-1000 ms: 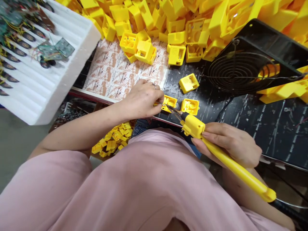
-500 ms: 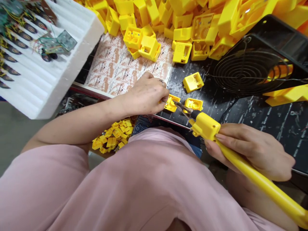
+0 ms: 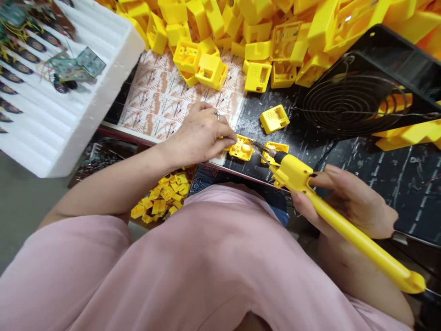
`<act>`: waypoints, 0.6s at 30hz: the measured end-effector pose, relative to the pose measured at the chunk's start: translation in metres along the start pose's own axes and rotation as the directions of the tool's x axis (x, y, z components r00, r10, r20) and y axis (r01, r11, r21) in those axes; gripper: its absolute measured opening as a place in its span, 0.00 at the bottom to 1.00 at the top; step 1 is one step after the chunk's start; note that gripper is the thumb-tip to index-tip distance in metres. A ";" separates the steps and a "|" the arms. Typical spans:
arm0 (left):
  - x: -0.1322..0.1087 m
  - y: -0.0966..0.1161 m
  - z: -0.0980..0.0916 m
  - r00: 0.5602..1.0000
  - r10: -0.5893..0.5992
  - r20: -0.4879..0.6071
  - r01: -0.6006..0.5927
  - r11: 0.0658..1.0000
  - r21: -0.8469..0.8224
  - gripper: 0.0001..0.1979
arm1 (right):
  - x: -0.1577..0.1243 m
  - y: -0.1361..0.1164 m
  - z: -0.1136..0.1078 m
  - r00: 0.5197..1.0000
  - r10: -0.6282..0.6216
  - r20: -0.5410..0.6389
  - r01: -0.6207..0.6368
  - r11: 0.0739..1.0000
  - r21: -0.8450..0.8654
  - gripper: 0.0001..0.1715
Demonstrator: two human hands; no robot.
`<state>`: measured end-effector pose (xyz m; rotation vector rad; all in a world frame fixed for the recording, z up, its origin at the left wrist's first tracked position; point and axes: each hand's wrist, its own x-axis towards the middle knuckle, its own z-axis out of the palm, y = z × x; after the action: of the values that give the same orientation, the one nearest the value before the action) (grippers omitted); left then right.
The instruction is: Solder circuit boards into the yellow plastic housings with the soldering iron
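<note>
My right hand (image 3: 358, 202) grips a yellow soldering gun (image 3: 299, 174), its long handle slanting down to the right. The gun's metal tip reaches over the right edge of an open yellow plastic housing (image 3: 241, 148) near the bench edge. Closed in a pinch, my left hand (image 3: 203, 131) is at that housing's left corner; what lies between its fingertips is too small to make out. A second open housing (image 3: 280, 148) lies just right, partly behind the gun's tip. Farther back sits another housing (image 3: 274, 118) with its grille side up.
A heap of yellow housings (image 3: 255, 27) covers the back of the bench. A black fan (image 3: 347, 99) stands at right. On the left, a white foam tray (image 3: 93, 99) carries wired circuit boards and round parts. Below the bench edge is a pile of small yellow parts (image 3: 161, 195).
My left hand has drawn slightly left, uncovering more of the near housing. My right hand has shifted its hold on the soldering gun, and the gun's rear end has swung up and left.
</note>
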<state>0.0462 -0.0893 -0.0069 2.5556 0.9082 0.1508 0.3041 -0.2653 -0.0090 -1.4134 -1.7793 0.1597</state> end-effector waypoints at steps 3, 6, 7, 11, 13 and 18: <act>0.000 0.005 0.009 0.992 -0.040 -0.122 0.043 0.999 0.019 0.12 | -0.005 0.001 0.004 0.996 -0.018 -0.082 0.015 0.999 -0.034 0.38; 0.001 0.010 0.015 0.984 -0.036 -0.173 0.048 0.997 0.068 0.11 | 0.000 -0.001 0.004 0.998 -0.038 -0.040 0.036 0.998 -0.044 0.38; 0.002 0.011 0.015 0.985 -0.033 -0.172 0.048 0.996 0.079 0.11 | 0.002 -0.002 0.004 0.999 -0.039 -0.024 0.038 0.998 -0.040 0.35; 0.005 0.014 0.013 0.991 -0.065 -0.118 0.076 0.992 0.099 0.11 | 0.005 -0.003 0.007 0.997 -0.052 -0.057 0.056 0.996 0.069 0.22; 0.008 0.014 0.011 0.994 -0.074 -0.085 0.084 0.990 0.116 0.11 | 0.005 -0.003 0.009 0.995 -0.082 -0.060 0.088 0.992 0.094 0.18; 0.018 0.014 0.003 1.000 -0.012 -0.016 0.014 0.988 0.157 0.11 | 0.016 -0.005 0.013 0.988 -0.152 -0.020 0.153 0.988 0.008 0.15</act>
<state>0.0688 -0.0890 -0.0048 2.6952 0.9778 0.0976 0.2909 -0.2484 -0.0061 -1.2620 -1.8602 0.0737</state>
